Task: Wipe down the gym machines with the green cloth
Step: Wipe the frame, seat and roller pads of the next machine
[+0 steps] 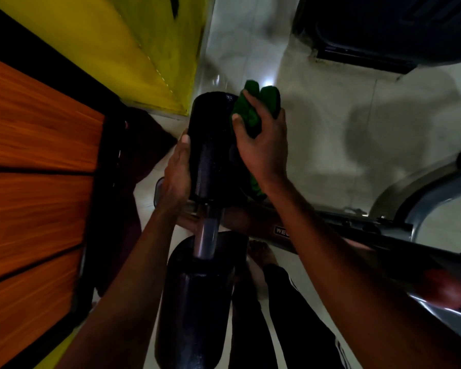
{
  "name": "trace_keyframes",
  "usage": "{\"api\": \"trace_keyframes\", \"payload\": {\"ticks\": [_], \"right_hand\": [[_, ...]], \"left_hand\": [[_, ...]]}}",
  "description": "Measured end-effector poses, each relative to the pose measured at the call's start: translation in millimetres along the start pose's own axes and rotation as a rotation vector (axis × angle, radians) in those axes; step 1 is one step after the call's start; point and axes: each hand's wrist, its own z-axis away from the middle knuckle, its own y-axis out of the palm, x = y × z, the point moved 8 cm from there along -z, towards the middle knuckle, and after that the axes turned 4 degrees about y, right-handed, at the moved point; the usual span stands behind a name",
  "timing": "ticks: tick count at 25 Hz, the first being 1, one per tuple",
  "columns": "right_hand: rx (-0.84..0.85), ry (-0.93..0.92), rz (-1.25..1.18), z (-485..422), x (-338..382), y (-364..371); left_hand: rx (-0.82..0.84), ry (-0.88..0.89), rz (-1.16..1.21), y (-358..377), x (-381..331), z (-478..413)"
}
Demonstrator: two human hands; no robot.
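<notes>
Head view: the left hand (176, 177) cups the left side of the upper black roller (210, 150), thumb on top, curled round it. The right hand (261, 147) grips the bunched green cloth (246, 110), pressing it against the roller's upper right side. A steel bar (205, 235) joins this roller to a lower roller (197, 302). Pale floor (330, 115) lies beneath; an orange panel (37, 155) stands left.

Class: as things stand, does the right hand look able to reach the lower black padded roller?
Probably yes: nothing stands between the lower black padded roller and the right hand gripping the green cloth.
</notes>
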Motion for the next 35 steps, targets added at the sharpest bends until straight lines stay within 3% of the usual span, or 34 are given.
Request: {"api": "trace_keyframes", "payload": {"ticks": [4,7,10,16,19,25,31,35], "right_hand": [[-0.007,-0.028,-0.022,45,-4,-4],[0.067,0.066,-0.045,93,-24,-5],[0.0,0.197,-0.061,67,-35,-4],[0.027,0.393,-0.118,7,-52,0],[0.014,0.431,-0.066,28,-56,-3],[-0.003,0.192,0.021,46,-25,-8],[0.027,0.218,0.04,5,-30,-9],[0.181,0.158,0.126,-10,-15,-26]], "left_hand": [[0.025,-0.022,0.088,2,-1,1],[-0.062,0.042,0.084,-3,-15,9],[-0.08,0.009,0.024,-5,-19,13],[-0.295,0.024,-0.394,-15,-51,46],[-0.283,-0.014,-0.418,15,-55,67],[-0.209,-0.008,-0.245,5,-42,51],[-0.183,0.01,-0.239,4,-38,45],[-0.212,0.063,-0.304,-6,-53,52]]}}
